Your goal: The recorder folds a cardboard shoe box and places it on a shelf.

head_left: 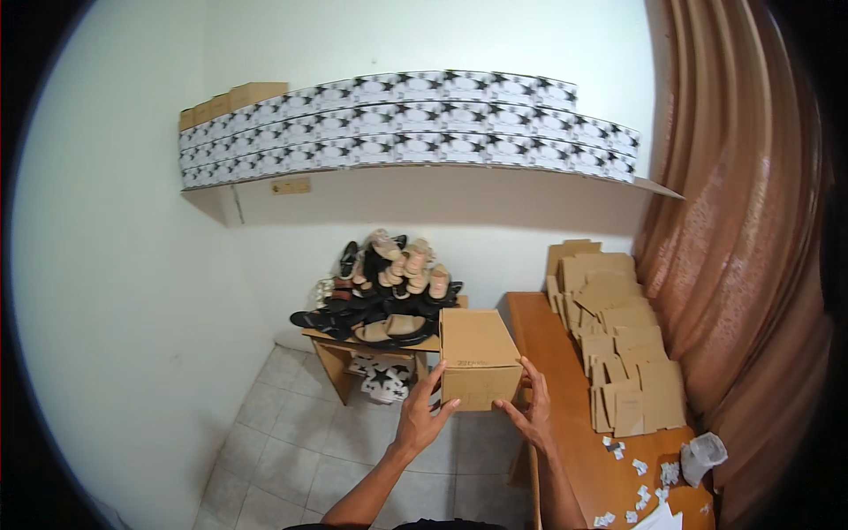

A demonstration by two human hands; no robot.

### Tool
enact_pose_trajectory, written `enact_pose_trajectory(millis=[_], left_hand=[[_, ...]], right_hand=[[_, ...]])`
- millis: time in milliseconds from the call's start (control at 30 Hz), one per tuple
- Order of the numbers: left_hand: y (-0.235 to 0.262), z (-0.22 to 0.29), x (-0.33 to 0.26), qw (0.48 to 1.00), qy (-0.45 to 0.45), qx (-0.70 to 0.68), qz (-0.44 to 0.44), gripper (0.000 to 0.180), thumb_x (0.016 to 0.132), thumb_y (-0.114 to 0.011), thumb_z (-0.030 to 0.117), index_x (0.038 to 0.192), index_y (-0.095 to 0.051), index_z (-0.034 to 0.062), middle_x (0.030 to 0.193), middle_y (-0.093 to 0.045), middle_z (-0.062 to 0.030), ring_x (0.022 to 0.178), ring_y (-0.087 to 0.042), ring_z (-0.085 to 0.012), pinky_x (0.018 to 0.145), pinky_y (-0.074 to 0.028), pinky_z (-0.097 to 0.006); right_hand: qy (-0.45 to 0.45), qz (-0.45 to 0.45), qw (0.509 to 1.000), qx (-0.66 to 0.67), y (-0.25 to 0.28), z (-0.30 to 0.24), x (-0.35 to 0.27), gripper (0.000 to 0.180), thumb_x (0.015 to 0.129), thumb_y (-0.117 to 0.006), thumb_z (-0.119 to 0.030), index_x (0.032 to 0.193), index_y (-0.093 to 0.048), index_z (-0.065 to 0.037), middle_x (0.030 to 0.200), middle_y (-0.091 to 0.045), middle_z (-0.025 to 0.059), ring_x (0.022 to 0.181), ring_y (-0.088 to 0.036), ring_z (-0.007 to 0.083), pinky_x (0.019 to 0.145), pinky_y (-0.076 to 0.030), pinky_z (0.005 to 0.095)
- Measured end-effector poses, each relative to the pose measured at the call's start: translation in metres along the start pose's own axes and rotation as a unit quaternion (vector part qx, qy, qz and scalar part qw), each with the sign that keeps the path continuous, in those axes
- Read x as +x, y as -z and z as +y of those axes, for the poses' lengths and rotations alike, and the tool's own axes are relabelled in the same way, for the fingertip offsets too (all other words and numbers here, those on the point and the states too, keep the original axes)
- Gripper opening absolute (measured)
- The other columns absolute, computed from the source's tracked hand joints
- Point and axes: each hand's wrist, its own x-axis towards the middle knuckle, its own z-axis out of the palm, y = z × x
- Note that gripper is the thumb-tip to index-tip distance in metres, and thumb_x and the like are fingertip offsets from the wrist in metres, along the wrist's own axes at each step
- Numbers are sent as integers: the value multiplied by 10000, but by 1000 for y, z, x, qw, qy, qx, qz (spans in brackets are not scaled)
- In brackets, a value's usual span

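Beneath a long shelf of patterned boxes, we are holding a closed cardboard box in the air beside the wooden table, left hand and right hand gripping its near end; with only that end held, it could be tipping away toward the piled sandals.

Both bare forearms come up from the near edge of the view, angled slightly toward each other. The left hand is raised, wrist straight, fingers spread and pointing upward, the thumb turned to the right in a flat, pressing grip. The right hand stands just to its right at the same height, fingers upright and slightly curled, the thumb reaching left toward the other hand. The palms face each other, apart.
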Motion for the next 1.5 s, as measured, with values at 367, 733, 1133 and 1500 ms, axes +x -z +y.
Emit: enact_pose_trajectory(millis=[367,733,1133,1500], left_hand=[[200,-18,41,981,-15,73,177,727,892,-702,11,1531,-380,143,1441,-538,-180,1221,-619,-307,885,-609,-393],[329,-41,119,960,-49,137,237,777,897,-677,-45,1557,-309,136,1382,-571,-225,1236,-607,-330,896,-617,-414],[436,-59,280,914,-202,209,282,854,825,-748,-41,1554,-341,141,1324,-599,-172,1167,-641,-279,820,-635,-372],[546,-32,424,897,-321,155,261,825,861,-725,-18,1559,-339,193,1294,-611,-177,1144,-638,-259,811,-643,-351]], right_hand=[[158,-49,986,34,-187,-99,117,917,815,-797,-78,1577,-288,-117,1239,-526,173,1025,-581,281,803,-611,386],[285,-53,951,104,-303,-151,239,846,851,-778,-118,1556,-313,-63,1250,-503,182,1079,-586,284,813,-625,364],[405,37,904,131,-390,-188,414,894,837,-776,-64,1565,-259,-17,1227,-530,239,1089,-611,350,793,-636,402],[521,167,835,66,-447,-266,568,847,841,-766,-47,1561,-324,-92,1201,-584,217,1050,-619,341,873,-533,433]])
